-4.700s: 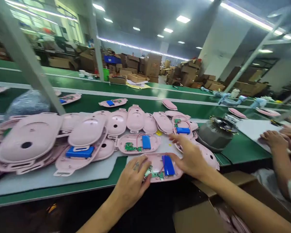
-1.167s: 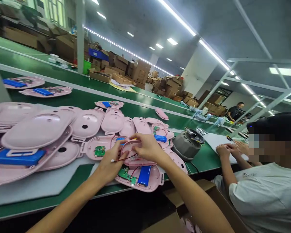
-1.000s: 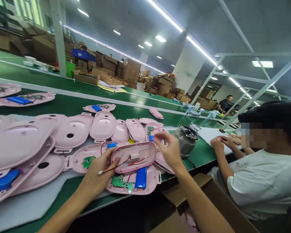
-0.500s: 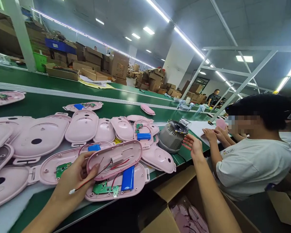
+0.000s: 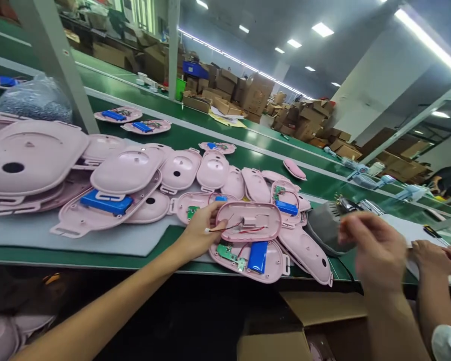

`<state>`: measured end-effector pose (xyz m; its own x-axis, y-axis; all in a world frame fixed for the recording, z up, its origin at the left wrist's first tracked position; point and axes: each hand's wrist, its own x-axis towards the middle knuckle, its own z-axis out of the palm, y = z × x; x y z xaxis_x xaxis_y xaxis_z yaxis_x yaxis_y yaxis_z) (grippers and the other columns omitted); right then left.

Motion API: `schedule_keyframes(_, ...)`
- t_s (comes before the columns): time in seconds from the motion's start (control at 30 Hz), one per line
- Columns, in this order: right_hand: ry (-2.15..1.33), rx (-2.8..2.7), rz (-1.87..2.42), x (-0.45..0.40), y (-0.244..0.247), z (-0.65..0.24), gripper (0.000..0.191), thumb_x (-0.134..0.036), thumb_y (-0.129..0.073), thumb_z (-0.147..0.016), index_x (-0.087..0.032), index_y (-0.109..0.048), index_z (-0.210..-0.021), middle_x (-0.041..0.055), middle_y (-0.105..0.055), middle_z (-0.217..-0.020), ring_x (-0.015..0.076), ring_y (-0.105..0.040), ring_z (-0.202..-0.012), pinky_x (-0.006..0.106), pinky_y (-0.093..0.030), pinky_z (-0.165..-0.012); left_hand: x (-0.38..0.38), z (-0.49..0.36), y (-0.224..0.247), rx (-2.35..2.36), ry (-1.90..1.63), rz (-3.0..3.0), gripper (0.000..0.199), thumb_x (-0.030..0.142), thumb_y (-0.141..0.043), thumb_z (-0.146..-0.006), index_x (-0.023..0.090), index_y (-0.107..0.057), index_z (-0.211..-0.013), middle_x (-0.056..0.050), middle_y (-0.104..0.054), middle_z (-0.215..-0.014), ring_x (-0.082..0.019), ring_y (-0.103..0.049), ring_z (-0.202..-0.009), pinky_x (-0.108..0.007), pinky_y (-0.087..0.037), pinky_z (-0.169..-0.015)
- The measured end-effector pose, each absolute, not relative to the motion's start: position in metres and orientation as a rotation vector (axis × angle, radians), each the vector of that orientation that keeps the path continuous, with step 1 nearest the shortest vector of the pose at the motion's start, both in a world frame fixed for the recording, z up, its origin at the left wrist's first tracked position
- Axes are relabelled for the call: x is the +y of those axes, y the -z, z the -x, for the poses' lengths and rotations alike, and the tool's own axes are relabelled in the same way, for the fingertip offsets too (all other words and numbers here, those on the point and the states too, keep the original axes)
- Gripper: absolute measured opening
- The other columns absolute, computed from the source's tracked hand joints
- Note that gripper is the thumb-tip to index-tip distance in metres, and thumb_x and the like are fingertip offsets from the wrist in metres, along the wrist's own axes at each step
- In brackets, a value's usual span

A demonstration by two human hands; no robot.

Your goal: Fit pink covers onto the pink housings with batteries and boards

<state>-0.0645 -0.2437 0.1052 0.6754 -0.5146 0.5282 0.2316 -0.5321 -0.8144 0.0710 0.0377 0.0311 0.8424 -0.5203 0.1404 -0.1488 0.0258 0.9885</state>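
My left hand [image 5: 201, 230] grips the left end of a pink plastic shell half [image 5: 265, 231], its hollow side facing me. Inside it lie a small boxy part and red and black wires, one ending in a white plug. Just below sits an opened pink casing [image 5: 274, 271] with a green circuit board [image 5: 230, 253] and a blue battery pack [image 5: 257, 257]. My right hand [image 5: 379, 250], smeared by motion, is raised in front of a grey tapered device [image 5: 325, 225] with a metal top. Its fingers are curled together; anything between them is too blurred to make out.
Pink casings [image 5: 139, 170] crowd the green bench [image 5: 263, 145], some on a pale mat [image 5: 113, 238]. A bag of small dark pieces [image 5: 33, 103] stands by a post. An open carton [image 5: 274, 346] sits below the bench edge. A co-worker's hands [image 5: 432, 255] are at the right.
The view has swung left, so the bench contents appear farther right. My right hand's spread fingers have curled together beside the grey device. My left hand still holds the shell half.
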Motion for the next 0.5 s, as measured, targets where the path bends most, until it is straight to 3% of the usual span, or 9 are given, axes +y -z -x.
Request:
schedule_keyframes(0.17, 0.540, -0.503, 2.687, -0.159, -0.112, -0.001, 0.016, -0.028, -0.048, -0.093, -0.019, -0.058, -0.083, 0.0022, -0.054, -0.080, 0.0120, -0.049, -0.068, 0.026, -0.036, -0.061, 0.037, -0.068, -0.030, -0.545, 0.315, -1.471, 0.045, 0.027, -0.062, -0.078, 0.017, -0.054, -0.121, -0.006, -0.066, -0.098, -0.014, -0.063, -0.073, -0.020, -0.050, -0.058)
schedule_keyframes(0.23, 0.403, -0.644, 2.873, -0.145, -0.106, -0.020, 0.017, -0.027, -0.044, -0.095, -0.019, -0.058, -0.088, 0.0027, -0.051, -0.085, 0.0121, -0.048, -0.070, 0.026, -0.033, -0.059, 0.037, -0.068, -0.027, -0.568, 0.290, -1.466, 0.045, 0.025, -0.061, -0.078, 0.016, -0.054, -0.122, -0.007, -0.066, -0.104, -0.016, -0.064, -0.079, -0.022, -0.053, -0.064)
schedule_keyframes(0.33, 0.336, -0.720, 3.007, -0.137, -0.094, -0.032, 0.019, -0.029, -0.042, -0.096, -0.020, -0.057, -0.090, 0.0027, -0.048, -0.087, 0.0125, -0.046, -0.072, 0.026, -0.029, -0.056, 0.038, -0.070, -0.022, -0.607, 0.257, -1.445, 0.040, 0.025, -0.061, -0.079, 0.018, -0.057, -0.119, -0.007, -0.066, -0.106, -0.019, -0.065, -0.091, -0.027, -0.054, -0.077)
schedule_keyframes(0.5, 0.454, -0.727, 3.086, -0.132, -0.079, -0.035, 0.019, -0.030, -0.044, -0.095, -0.020, -0.061, -0.093, 0.0037, -0.049, -0.087, 0.0144, -0.048, -0.076, 0.026, -0.030, -0.058, 0.038, -0.067, -0.025, -0.598, 0.215, -1.440, 0.037, 0.025, -0.060, -0.079, 0.016, -0.061, -0.115, -0.005, -0.067, -0.092, -0.017, -0.064, -0.081, -0.023, -0.052, -0.067)
